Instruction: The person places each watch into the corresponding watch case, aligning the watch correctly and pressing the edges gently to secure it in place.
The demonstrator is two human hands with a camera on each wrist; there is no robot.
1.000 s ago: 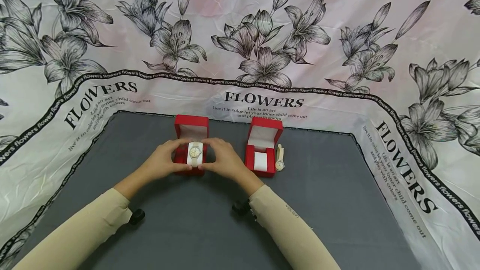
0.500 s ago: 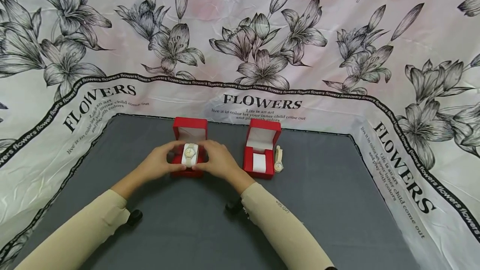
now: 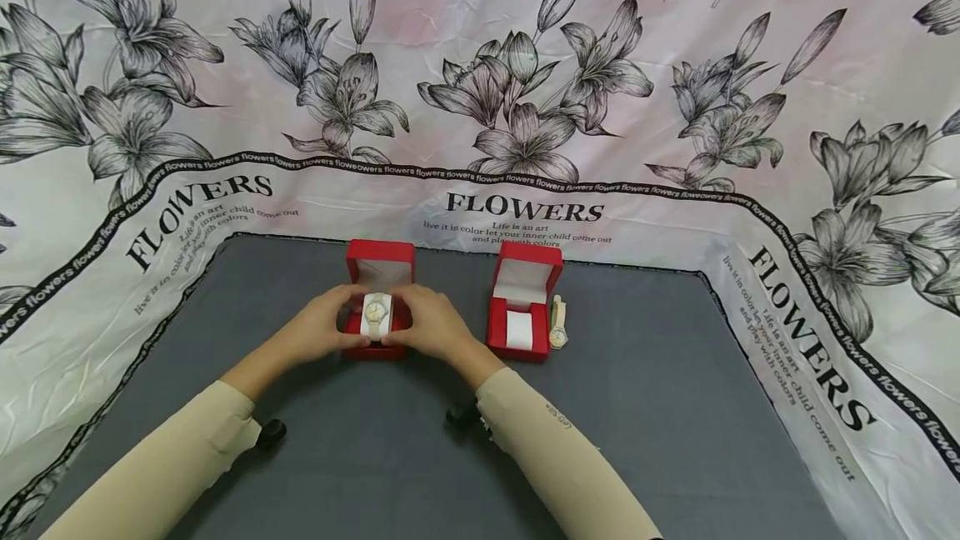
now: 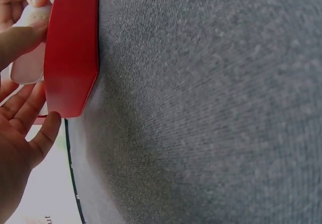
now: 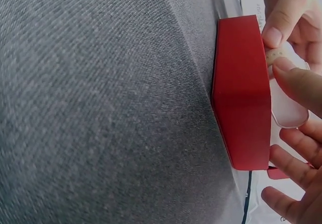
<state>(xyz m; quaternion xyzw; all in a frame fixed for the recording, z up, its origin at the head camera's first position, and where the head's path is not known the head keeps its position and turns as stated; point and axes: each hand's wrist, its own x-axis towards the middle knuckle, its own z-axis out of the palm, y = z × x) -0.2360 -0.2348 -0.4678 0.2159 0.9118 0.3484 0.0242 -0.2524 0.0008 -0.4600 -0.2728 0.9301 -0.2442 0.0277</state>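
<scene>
A pale-strapped watch (image 3: pixel 376 312) with a round dial is wrapped round a white cushion (image 4: pixel 27 67). Both hands hold this cushion at the left red box (image 3: pixel 380 251), whose lid stands raised. My left hand (image 3: pixel 318 325) grips the cushion's left side, thumb at the near edge. On the other side, my right hand (image 3: pixel 437 323) does the same. In the right wrist view, both thumbs press near the strap, just above the front wall of the red box (image 5: pixel 244 93). How deep the cushion sits in the box is hidden by the hands and that wall.
To the right stands a second open red box (image 3: pixel 540 352) with a bare white cushion (image 3: pixel 518 330) in it. Another pale-strapped watch (image 3: pixel 558 325) lies against its right side. Grey cloth (image 3: pixel 637 407) covers the table, bordered by a flower-printed sheet (image 3: pixel 525 215).
Both hands have shifted the cushion and watch slightly left, so it now lies more centrally over the left box. The head view has tilted a little. The right box and its watch have stayed put.
</scene>
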